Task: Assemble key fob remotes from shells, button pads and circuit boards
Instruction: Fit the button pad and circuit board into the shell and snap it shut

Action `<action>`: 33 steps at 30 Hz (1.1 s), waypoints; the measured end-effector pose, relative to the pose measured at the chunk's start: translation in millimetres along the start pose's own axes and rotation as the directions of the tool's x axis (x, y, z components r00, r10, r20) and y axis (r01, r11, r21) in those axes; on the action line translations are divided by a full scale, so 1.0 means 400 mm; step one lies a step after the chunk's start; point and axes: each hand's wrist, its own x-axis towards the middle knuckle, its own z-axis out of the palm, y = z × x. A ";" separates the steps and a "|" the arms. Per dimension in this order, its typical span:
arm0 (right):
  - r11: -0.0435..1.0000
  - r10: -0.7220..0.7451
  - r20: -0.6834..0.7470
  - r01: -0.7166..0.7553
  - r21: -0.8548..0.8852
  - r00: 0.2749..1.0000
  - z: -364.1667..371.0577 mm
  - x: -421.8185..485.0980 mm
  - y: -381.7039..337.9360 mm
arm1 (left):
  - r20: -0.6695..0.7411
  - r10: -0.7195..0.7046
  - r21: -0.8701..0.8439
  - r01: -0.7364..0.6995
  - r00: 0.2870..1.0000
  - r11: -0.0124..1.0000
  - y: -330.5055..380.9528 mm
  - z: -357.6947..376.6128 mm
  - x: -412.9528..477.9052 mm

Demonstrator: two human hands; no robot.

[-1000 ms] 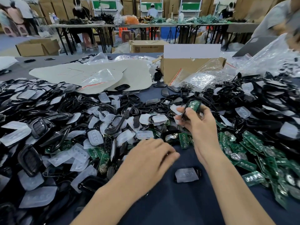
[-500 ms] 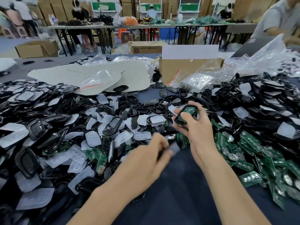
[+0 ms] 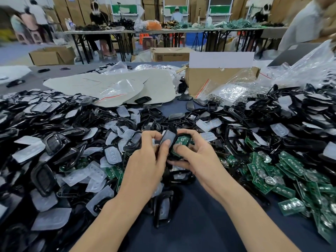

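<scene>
Here, the person's two hands met low over the counter (image 3: 190,224), well in front of the cardboard box (image 3: 218,82), on the person's side of it. The left hand (image 3: 145,160) pinched a black shell half (image 3: 168,137) between thumb and forefingers, holding it tilted on edge. The right hand (image 3: 196,157) cupped a green circuit board (image 3: 181,140) framed by a black rim, with the thumb pressed on the board's face. The shell half and the board touched along one side. Whether they were seated together could not be told.

Loose stock lay around the hands:

- In front of the box and to the person's left of it, a heap of black shells (image 3: 54,142) was mixed with translucent button pads (image 3: 29,151).
- In front of the box and to the person's right of it, loose circuit boards (image 3: 272,171) lay in an overlapping spread, with more black shells between them and the box.
- An off-white sheet (image 3: 154,84) lay flat just left of the box, with a clear zip bag (image 3: 118,88) on it.
- Clear plastic bags (image 3: 236,90) leaned against the box's front and right side.

Beyond the box, other persons worked at long tables (image 3: 163,30).
</scene>
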 end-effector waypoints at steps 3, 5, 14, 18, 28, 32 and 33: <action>1.000 -0.011 0.024 0.012 -0.029 1.000 -0.001 -0.004 -0.003 | -0.019 0.011 -0.001 -0.011 1.000 1.000 0.002 0.000 -0.001; 0.998 -0.016 0.038 0.018 -0.054 0.999 -0.002 -0.006 -0.002 | -0.022 0.009 -0.001 -0.009 1.000 1.000 0.001 -0.001 -0.001; 0.975 -0.113 -0.001 0.110 -0.191 0.994 -0.008 -0.003 -0.005 | -0.048 0.012 -0.065 -0.015 0.999 0.998 -0.009 -0.007 0.005; 0.937 -0.120 0.009 0.117 -0.328 0.993 -0.015 -0.008 -0.018 | -0.065 -0.013 -0.114 0.005 0.998 0.994 -0.014 -0.016 0.014; 0.948 -0.074 0.000 0.070 -0.309 0.997 -0.013 -0.012 -0.017 | 0.026 0.157 0.144 -0.159 0.987 0.977 0.010 -0.027 0.005; 0.947 -0.045 -0.007 0.041 -0.317 0.999 -0.007 -0.012 -0.018 | 0.050 0.158 0.159 -0.164 0.986 0.974 0.013 -0.028 0.004; 0.951 -0.028 0.016 0.031 -0.309 0.999 -0.003 -0.014 -0.019 | 0.050 0.167 0.174 -0.173 0.985 0.969 0.015 -0.029 0.005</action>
